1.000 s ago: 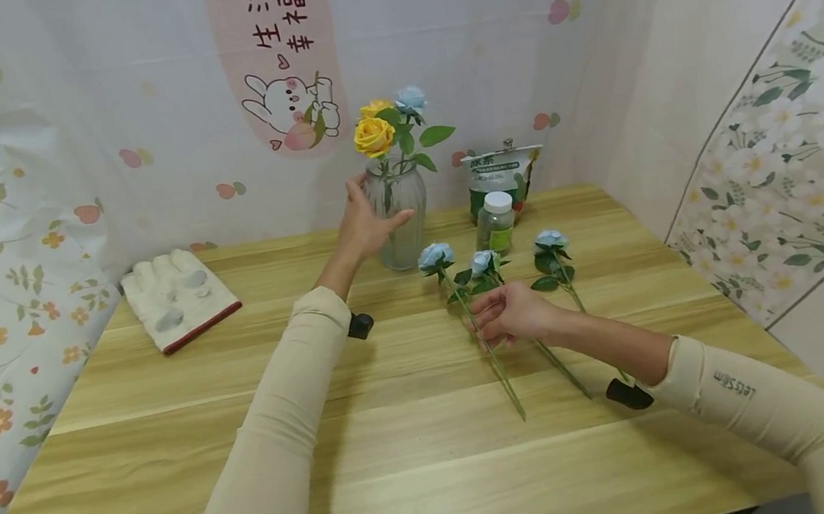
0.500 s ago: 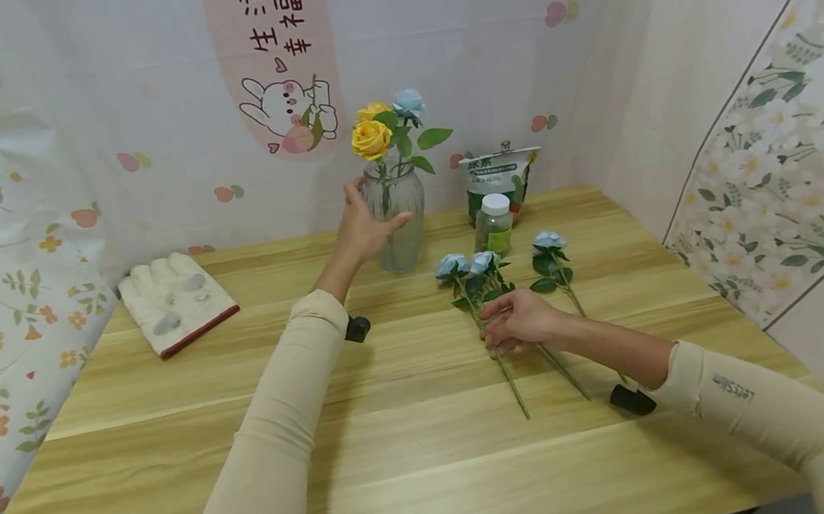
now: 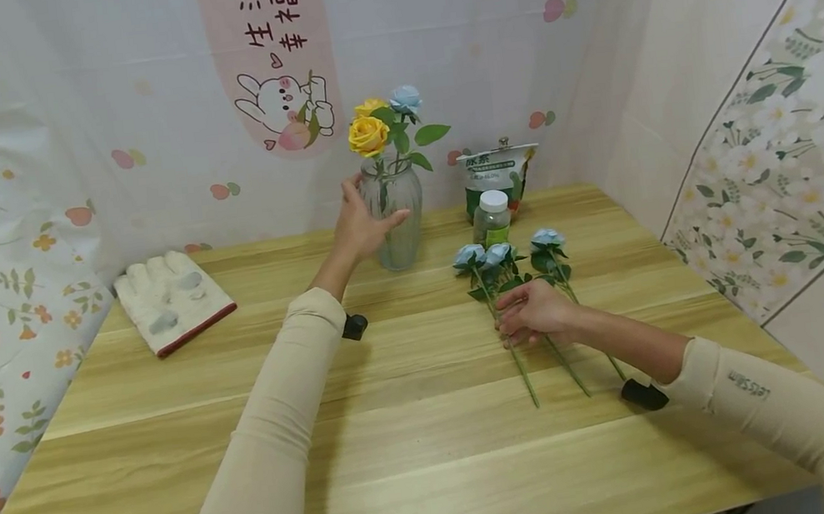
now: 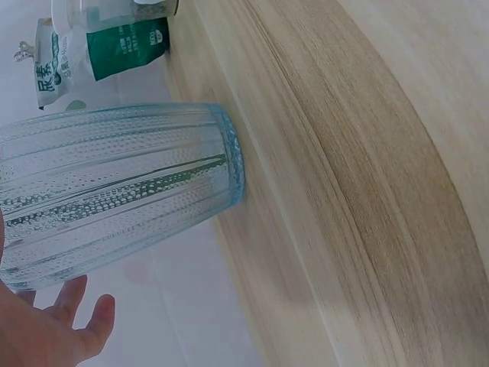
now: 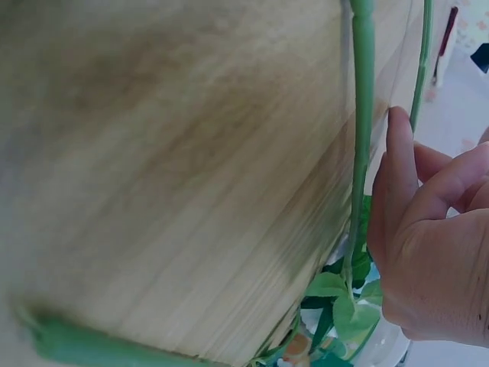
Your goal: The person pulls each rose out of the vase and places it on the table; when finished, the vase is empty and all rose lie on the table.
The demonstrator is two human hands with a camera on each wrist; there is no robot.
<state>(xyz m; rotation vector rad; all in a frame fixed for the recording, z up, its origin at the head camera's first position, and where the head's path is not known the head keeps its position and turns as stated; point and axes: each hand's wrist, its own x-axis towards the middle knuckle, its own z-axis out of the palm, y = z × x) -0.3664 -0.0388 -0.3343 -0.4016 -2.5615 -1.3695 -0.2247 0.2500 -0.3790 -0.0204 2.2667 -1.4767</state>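
In the head view a ribbed clear glass vase [image 3: 401, 220] stands upright at the back, holding yellow roses [image 3: 368, 136] and a light blue rose [image 3: 405, 99]. My left hand [image 3: 363, 224] is around the vase's left side, thumb across its front; fingers [image 4: 92, 329] show beyond the glass in the left wrist view. On the table lie light blue roses with green stems. My right hand [image 3: 539, 313] holds the leftmost blue rose [image 3: 469, 257] by its stem. Its middle neighbour [image 3: 498, 255] passes under the hand; the right one [image 3: 547, 238] runs beneath the wrist.
A white-capped jar [image 3: 493, 219] stands behind the roses, in front of a clipped green-and-white bag [image 3: 497, 177]. A cream work glove [image 3: 174, 300] lies at the back left of the wooden table [image 3: 403, 459]. Patterned cloth walls close the back and sides.
My right hand has moved right, and the leftmost blue rose has come with it, its bloom now beside the middle one. The left hand and vase have hardly moved.
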